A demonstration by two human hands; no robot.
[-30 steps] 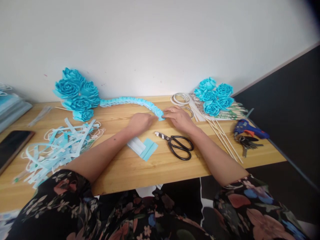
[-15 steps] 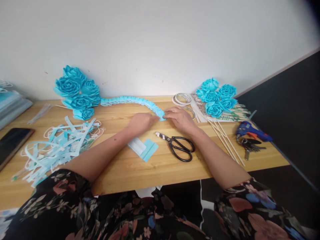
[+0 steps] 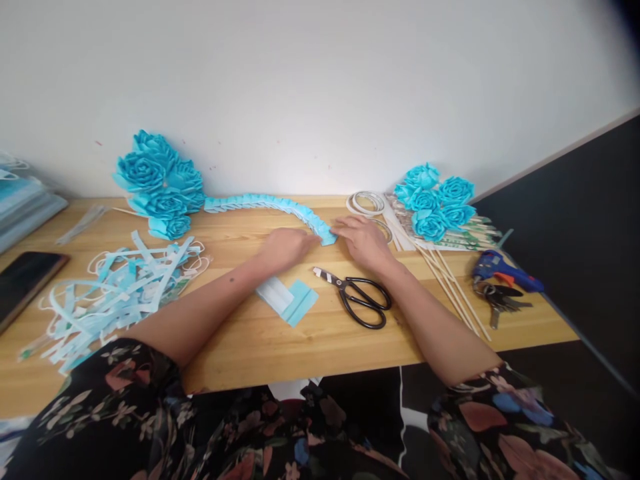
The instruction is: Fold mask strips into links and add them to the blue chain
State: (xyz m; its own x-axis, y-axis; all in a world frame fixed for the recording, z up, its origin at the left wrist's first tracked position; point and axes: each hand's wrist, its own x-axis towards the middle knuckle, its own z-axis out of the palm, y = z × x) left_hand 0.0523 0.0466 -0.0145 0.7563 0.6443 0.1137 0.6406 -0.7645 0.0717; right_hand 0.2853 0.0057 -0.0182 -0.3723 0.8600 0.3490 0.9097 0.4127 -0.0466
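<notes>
A long strip of overlapping blue and white folded pieces (image 3: 255, 201) curves along the back of the table, its near end between my hands. My left hand (image 3: 290, 250) rests at the left side of that end, fingers closed at its edge. On the other side, my right hand (image 3: 365, 243) has its fingers stretched out, the tips at the strip's edge. Below my hands lie flat cut pieces of blue and white face-mask fabric (image 3: 301, 301) and black-handled scissors (image 3: 363, 298), which neither hand touches.
Blue fabric roses (image 3: 163, 183) stand at back left, more roses (image 3: 433, 200) at back right. Cut mask strips (image 3: 125, 287) heap at left near a phone (image 3: 27, 283). Rightward are tape rolls (image 3: 367, 202), wooden sticks (image 3: 455, 287), a blue glue gun (image 3: 505, 270) and keys (image 3: 500, 297).
The view has shifted slightly. My right fingertips sit a little higher and more spread beside the strip's end. My left hand stays at the strip; the other things lie as before.
</notes>
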